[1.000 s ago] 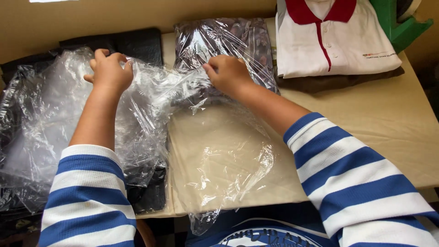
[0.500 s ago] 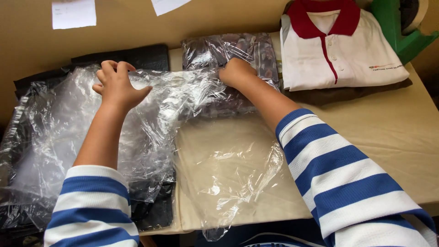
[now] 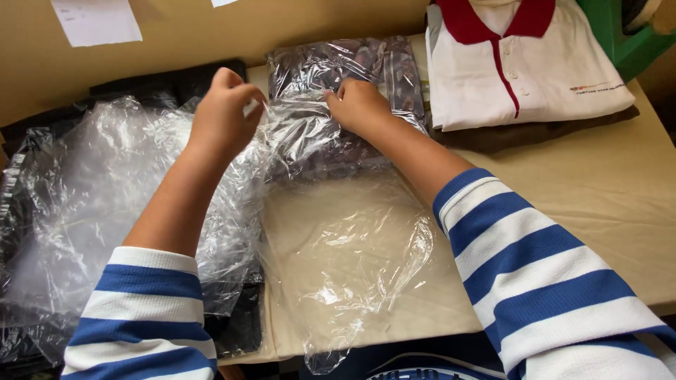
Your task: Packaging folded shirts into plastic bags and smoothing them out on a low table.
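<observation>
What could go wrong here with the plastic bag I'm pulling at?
The thin clear bag is pinched by both the left hand and right hand, so a hard pull might tear it. It may also drag the wrapped dark garment out of place, or catch on the loose plastic pile beside it.

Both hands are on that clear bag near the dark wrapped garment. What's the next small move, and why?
Probably spread the hands apart: the left hand pinches the clear bag edge, the right hand presses it onto the dark wrapped garment, and the film between them is bunched.

a garment packing room is suggested: folded polo shirts (image 3: 521,70) and clear plastic bags (image 3: 105,197) are laid on a table (image 3: 605,197).
</observation>
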